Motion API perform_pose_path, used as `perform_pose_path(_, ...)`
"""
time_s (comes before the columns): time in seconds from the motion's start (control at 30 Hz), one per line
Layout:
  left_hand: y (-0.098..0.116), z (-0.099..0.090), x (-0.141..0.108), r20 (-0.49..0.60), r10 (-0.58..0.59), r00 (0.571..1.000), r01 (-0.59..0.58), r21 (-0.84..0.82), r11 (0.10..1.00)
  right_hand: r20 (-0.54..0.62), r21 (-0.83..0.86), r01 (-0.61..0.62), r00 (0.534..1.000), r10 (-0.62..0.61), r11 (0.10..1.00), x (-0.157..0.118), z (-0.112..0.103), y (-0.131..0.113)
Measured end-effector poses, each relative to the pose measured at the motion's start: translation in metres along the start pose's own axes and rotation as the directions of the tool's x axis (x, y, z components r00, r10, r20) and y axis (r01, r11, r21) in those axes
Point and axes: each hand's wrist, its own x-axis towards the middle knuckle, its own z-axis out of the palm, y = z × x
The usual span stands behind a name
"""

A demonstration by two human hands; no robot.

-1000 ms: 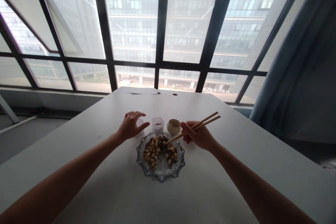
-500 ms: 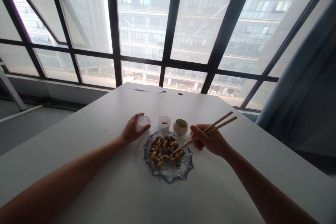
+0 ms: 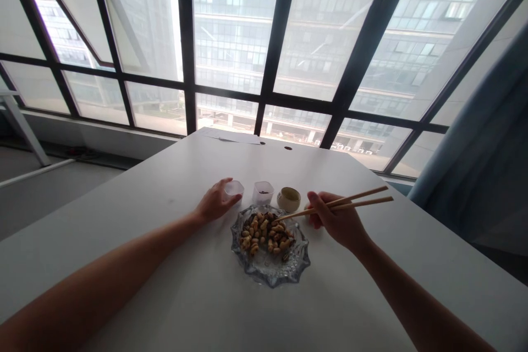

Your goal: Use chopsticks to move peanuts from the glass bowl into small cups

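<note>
My right hand [image 3: 332, 214] grips a pair of wooden chopsticks [image 3: 350, 202], whose tips reach over the back of the peanuts [image 3: 264, 231]. These unshelled peanuts fill the rear part of a scalloped glass dish [image 3: 297, 269]; whether the tips pinch one is too small to tell. My left hand [image 3: 216, 201] curls around a small clear plastic cup [image 3: 234, 191], thumb in front and fingers behind. Beside it stands a second plastic cup [image 3: 263, 193] with a few dark bits inside. A beige round cup [image 3: 289, 199] sits between that one and my right hand.
The white table [image 3: 185, 286] stretches away toward a large window with dark frames [image 3: 264, 93]. Paper [image 3: 231, 136] lies at its far edge, near two dark holes in the top. A blue-grey curtain [image 3: 474, 137] hangs on the right.
The chopstick tips have moved from the middle of the peanuts to their back edge, and the sticks lie flatter. My left hand stays at the cup. The whole view has shifted slightly.
</note>
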Motion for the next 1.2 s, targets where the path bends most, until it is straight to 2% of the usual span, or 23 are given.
perform_pose_path(0.13,0.001,0.000,0.000,0.011,-0.009,1.000,0.009,-0.006,1.000,0.000,-0.120,0.044,0.999,-0.044,0.992,-0.002,-0.001,-0.003)
perform_pose_path(0.27,0.004,-0.002,-0.001,0.030,-0.020,0.999,0.020,-0.009,1.000,0.125,-0.200,0.142,0.985,-0.118,0.969,-0.006,0.004,-0.005)
perform_pose_path(0.47,0.006,-0.004,-0.001,0.039,-0.016,0.999,0.017,-0.017,1.000,0.246,-0.196,0.315,0.932,-0.265,0.929,-0.007,0.008,-0.005)
perform_pose_path(0.57,0.004,-0.003,-0.001,0.039,-0.011,0.999,0.012,-0.020,1.000,0.294,-0.134,0.347,0.908,-0.297,0.928,-0.008,0.007,-0.005)
perform_pose_path(0.67,0.002,-0.002,-0.001,0.039,-0.007,0.999,0.008,-0.024,1.000,0.246,-0.092,0.256,0.942,-0.227,0.962,-0.007,0.004,-0.005)
perform_pose_path(0.77,0.001,-0.001,0.000,0.034,-0.006,0.999,0.006,-0.024,1.000,0.079,0.003,0.069,0.994,-0.069,0.998,-0.001,-0.002,-0.002)
perform_pose_path(0.83,0.001,-0.001,0.000,0.030,-0.003,1.000,0.004,-0.025,1.000,-0.033,0.121,-0.054,0.998,0.059,0.991,0.006,-0.005,0.004)
perform_pose_path(0.9,0.002,-0.001,0.000,0.028,-0.002,1.000,0.003,-0.028,1.000,-0.088,0.254,-0.152,0.980,0.179,0.955,0.013,-0.009,0.012)
perform_pose_path(1.03,0.002,-0.002,-0.001,0.023,0.004,1.000,-0.004,-0.032,0.999,-0.054,0.448,-0.279,0.940,0.337,0.850,0.022,-0.014,0.027)
perform_pose_path(1.2,0.002,-0.002,0.000,0.036,0.001,0.999,0.000,-0.029,1.000,-0.005,0.522,-0.325,0.923,0.384,0.789,0.022,-0.016,0.030)
